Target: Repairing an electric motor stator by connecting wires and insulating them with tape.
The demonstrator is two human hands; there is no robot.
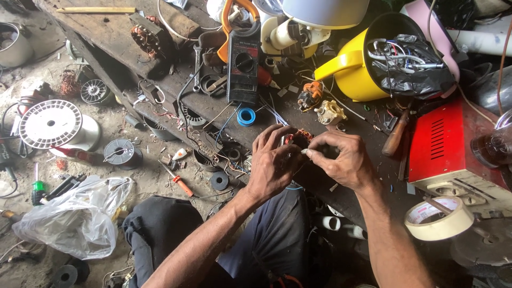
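Your forearms rise from the bottom edge to meet at a small motor winding point(300, 137), copper showing orange between your fingers. Your left hand point(274, 160) is wrapped around it, mostly hiding it; your right hand point(341, 157) pinches a small pale piece at its side, what it is too small to tell. It sits over the dark wooden tabletop point(117, 37), near the front edge. Just beyond lie a blue tape roll point(246, 116) and a black clamp meter point(242, 61). Right of you, a masking tape roll point(438, 217) sits before a red box point(453, 144); a yellow jug point(368, 58) holds tangled wires.
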